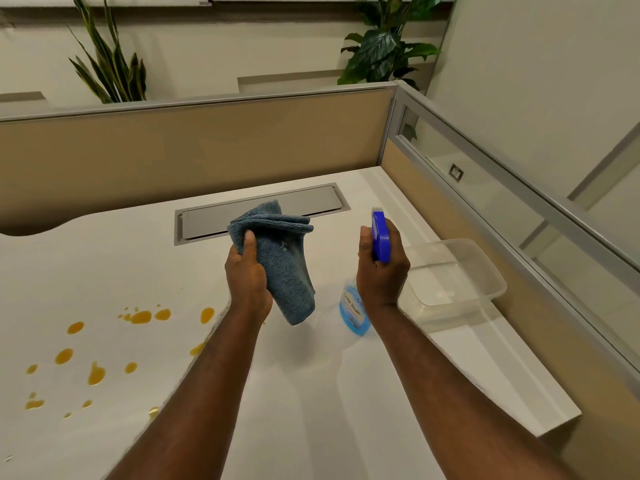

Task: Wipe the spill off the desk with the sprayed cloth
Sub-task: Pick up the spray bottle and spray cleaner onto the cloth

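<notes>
My left hand [247,275] grips a folded blue cloth [282,261] and holds it up above the white desk [311,393]. To its right, my right hand [381,268] holds a spray bottle [355,308] with a blue trigger head and pale blue liquid, the nozzle near the cloth. An orange spill [97,355] lies in scattered drops and puddles on the desk at the lower left, partly hidden by my left forearm.
A clear plastic container [460,275] sits at the desk's right side, just beyond my right hand. A grey cable hatch [311,204] lies in the desk behind the cloth. Tan partition panels [173,157] wall the back and right; plants stand behind.
</notes>
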A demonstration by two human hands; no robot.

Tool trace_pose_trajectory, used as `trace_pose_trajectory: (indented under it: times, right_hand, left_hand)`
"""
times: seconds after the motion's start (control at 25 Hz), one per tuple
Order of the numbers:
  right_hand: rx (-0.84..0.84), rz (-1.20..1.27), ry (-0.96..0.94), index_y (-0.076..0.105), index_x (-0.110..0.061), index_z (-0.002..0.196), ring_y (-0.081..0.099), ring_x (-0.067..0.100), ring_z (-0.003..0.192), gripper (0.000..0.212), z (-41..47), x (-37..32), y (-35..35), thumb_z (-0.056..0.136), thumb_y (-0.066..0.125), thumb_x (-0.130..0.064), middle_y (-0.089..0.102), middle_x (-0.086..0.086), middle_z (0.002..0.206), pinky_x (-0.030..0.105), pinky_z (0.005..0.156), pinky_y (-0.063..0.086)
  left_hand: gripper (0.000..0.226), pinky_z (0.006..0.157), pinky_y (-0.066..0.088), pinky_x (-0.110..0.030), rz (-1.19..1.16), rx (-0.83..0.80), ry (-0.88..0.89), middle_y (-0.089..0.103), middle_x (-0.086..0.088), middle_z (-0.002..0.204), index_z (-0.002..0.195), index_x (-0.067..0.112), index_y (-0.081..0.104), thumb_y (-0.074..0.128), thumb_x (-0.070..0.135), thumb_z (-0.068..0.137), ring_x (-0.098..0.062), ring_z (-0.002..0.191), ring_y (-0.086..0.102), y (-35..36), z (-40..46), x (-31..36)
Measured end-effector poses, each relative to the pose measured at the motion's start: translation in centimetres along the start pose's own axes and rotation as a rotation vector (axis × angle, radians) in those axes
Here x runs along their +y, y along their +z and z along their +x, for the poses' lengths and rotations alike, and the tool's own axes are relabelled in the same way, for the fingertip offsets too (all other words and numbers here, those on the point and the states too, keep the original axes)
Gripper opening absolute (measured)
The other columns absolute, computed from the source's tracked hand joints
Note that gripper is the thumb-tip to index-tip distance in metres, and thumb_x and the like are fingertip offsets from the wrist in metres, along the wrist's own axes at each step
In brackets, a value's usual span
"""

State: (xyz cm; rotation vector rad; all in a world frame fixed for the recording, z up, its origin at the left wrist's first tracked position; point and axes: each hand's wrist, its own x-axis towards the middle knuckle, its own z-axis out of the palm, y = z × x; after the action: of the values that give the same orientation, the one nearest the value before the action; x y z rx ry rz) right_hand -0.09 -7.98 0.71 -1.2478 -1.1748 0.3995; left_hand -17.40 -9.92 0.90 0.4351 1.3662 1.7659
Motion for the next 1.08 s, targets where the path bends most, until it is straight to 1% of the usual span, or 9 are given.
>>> trace_pose_trajectory:
  times: [0.32,0.44,0.52,0.64,0.72,0.84,0.88,0.96,1.08]
  right_hand:
    - [-0.129,-0.087,0.014,0.046,-0.01,0.133,0.058,0.021,0.109,0.062,-1.7,-0.3,-2.5,0.084,0.065,-0.042,0.057,0.011,0.129,0.036,0.09,0.053]
    - [-0.026,-0.247,-0.109,0.042,-0.009,0.132,0.049,0.024,0.119,0.069,-4.2,-0.6,-5.4,0.074,0.07,-0.035,0.051,0.012,0.129,0.034,0.1,0.039]
    - [-0.012,-0.215,-0.273,0.042,-0.011,0.125,0.047,0.022,0.117,0.062,-6.6,-0.9,-7.3,0.073,0.069,-0.032,0.049,0.009,0.124,0.027,0.101,0.037]
    - [-0.359,-0.066,-0.444,0.054,-0.016,0.109,0.054,0.017,0.102,0.033,-10.2,-1.6,-8.1,0.081,0.065,-0.03,0.058,0.001,0.107,0.033,0.09,0.049]
    - [-0.588,0.009,-0.19,0.054,-0.019,0.116,0.053,0.011,0.106,0.038,-11.3,-2.5,-7.5,0.086,0.063,-0.04,0.054,-0.008,0.116,0.03,0.091,0.049]
    - [-0.856,0.233,0.526,0.039,-0.024,0.138,0.05,0.016,0.124,0.076,-10.8,-3.2,-7.0,0.078,0.065,-0.061,0.049,-0.005,0.14,0.037,0.103,0.045]
    - [-0.982,0.345,0.689,0.045,-0.024,0.137,0.055,0.021,0.122,0.078,-10.5,-3.1,-7.0,0.074,0.066,-0.065,0.056,0.0,0.137,0.04,0.1,0.048]
    - [-1.154,0.504,0.888,0.068,-0.021,0.117,0.065,0.024,0.111,0.058,-10.4,-3.1,-7.5,0.074,0.069,-0.061,0.069,0.006,0.121,0.037,0.087,0.055]
    - [-1.183,0.63,1.085,0.073,-0.013,0.109,0.069,0.027,0.104,0.051,-11.6,-3.2,-8.4,0.073,0.077,-0.049,0.07,0.013,0.116,0.037,0.08,0.056]
  left_hand:
    - [0.022,0.089,0.054,-0.043,-0.039,0.014,-0.029,0.068,-0.001,0.106,0.106,0.024,0.061,0.05,0.041,0.097,-0.023,0.103,0.064,-1.5,-2.4,0.3]
    - [0.022,0.087,0.055,-0.044,-0.086,0.02,-0.024,0.069,-0.006,0.109,0.107,0.022,0.063,0.051,0.038,0.097,-0.025,0.103,0.066,-2.6,-4.3,0.8]
    - [0.029,0.084,0.056,-0.042,-0.094,0.035,-0.038,0.069,-0.009,0.113,0.114,0.019,0.062,0.051,0.039,0.097,-0.026,0.104,0.066,-3.5,-6.1,1.0]
    - [0.033,0.087,0.055,-0.046,-0.069,0.014,-0.081,0.069,-0.012,0.116,0.118,0.015,0.062,0.052,0.038,0.097,-0.029,0.105,0.066,-5.0,-9.9,1.2]
    - [0.033,0.082,0.057,-0.044,-0.04,-0.06,-0.132,0.072,-0.012,0.112,0.117,0.014,0.063,0.053,0.037,0.096,-0.03,0.103,0.068,-6.3,-12.7,1.4]
    - [0.042,0.086,0.056,-0.047,-0.021,-0.191,-0.282,0.07,-0.016,0.116,0.122,0.009,0.061,0.056,0.039,0.093,-0.032,0.107,0.067,-8.2,-16.4,1.9]
    - [0.045,0.09,0.055,-0.049,-0.029,-0.221,-0.32,0.068,-0.018,0.119,0.124,0.006,0.06,0.057,0.039,0.093,-0.034,0.11,0.066,-8.8,-17.2,2.0]
    - [0.047,0.088,0.055,-0.048,-0.058,-0.244,-0.372,0.067,-0.021,0.12,0.123,0.002,0.06,0.057,0.037,0.093,-0.036,0.111,0.065,-10.1,-18.3,2.3]
    - [0.043,0.082,0.056,-0.045,-0.001,-0.225,-0.367,0.069,-0.019,0.117,0.122,0.004,0.061,0.056,0.036,0.094,-0.034,0.106,0.067,-11.8,-19.1,2.3]
